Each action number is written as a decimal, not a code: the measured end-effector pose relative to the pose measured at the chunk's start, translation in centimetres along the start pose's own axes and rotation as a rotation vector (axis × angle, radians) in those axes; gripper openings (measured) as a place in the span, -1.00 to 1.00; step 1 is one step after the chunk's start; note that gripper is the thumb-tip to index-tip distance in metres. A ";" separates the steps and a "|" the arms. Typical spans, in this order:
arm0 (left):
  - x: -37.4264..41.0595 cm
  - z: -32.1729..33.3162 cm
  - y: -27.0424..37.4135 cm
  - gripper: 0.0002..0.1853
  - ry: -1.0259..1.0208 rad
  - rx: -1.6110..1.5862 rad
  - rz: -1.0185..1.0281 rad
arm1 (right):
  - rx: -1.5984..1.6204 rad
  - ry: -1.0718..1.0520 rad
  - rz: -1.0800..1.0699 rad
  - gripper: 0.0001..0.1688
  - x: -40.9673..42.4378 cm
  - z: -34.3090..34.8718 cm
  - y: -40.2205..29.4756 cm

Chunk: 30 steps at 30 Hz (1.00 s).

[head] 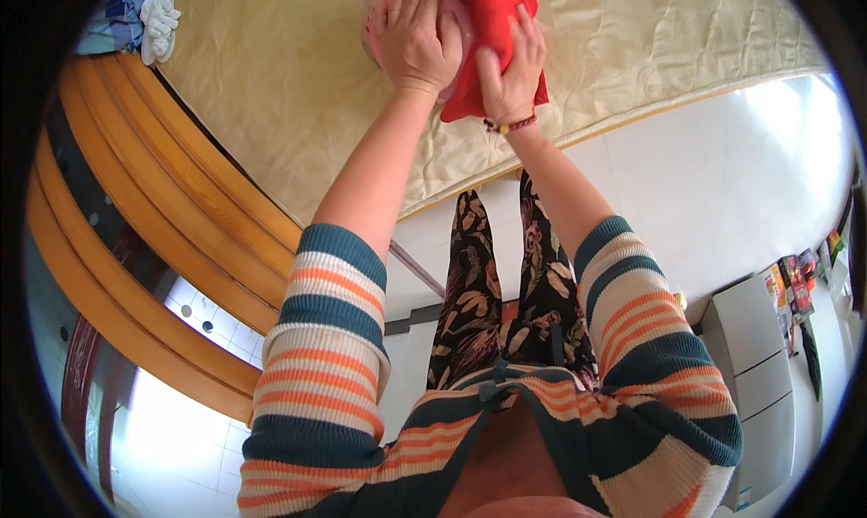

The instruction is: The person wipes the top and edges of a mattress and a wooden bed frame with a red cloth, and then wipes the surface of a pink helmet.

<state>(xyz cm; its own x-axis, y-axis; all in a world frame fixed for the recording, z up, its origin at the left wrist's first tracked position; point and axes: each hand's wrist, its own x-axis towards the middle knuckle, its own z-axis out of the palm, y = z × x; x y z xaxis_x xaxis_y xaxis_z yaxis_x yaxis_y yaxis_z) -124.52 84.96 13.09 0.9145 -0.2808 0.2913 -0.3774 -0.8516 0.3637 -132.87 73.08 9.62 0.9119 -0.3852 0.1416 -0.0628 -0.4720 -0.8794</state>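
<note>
Over a pale gold quilted mattress [284,64], both hands are at work near the top edge of the view. My left hand [421,40] lies over a round, translucent pinkish object [466,27], perhaps a plastic container, with fingers curved across it. A red cloth [489,20] is pressed against that object's right side. My right hand [513,67] grips the cloth, thumb and fingers bent around it, and a beaded bracelet [509,125] circles the wrist. The upper ends of cloth and object pass out of view, and the object's underside is hidden.
An orange-brown wooden bed frame [196,172] with slats runs along the left. White ruffled fabric [160,27] and blue checked fabric [115,23] lie at the upper left. A grey cabinet [748,328] stands at the right, with packages [794,284] near it on the white floor side.
</note>
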 end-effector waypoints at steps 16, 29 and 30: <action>-0.4 0.0 -0.7 -0.52 0.078 -0.010 0.044 | 1.235 0.349 1.577 -0.31 -6.0 1.1 0.4; -0.2 -2.7 3.1 -0.36 -0.176 0.117 -0.299 | 0.245 -0.452 0.404 -0.53 10.8 -8.0 -2.7; 0.7 -0.9 2.8 -0.38 -0.072 0.062 -0.172 | 0.083 -0.306 0.116 -0.50 9.0 -6.6 -2.1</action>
<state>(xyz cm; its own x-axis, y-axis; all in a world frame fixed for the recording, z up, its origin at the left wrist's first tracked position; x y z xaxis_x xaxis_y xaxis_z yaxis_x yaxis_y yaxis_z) -125.11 82.76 15.16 0.9736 -0.1583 0.1645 -0.2073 -0.9149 0.3463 -127.18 65.33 15.71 0.9808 -0.1711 -0.0938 -0.1519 -0.3680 -0.9173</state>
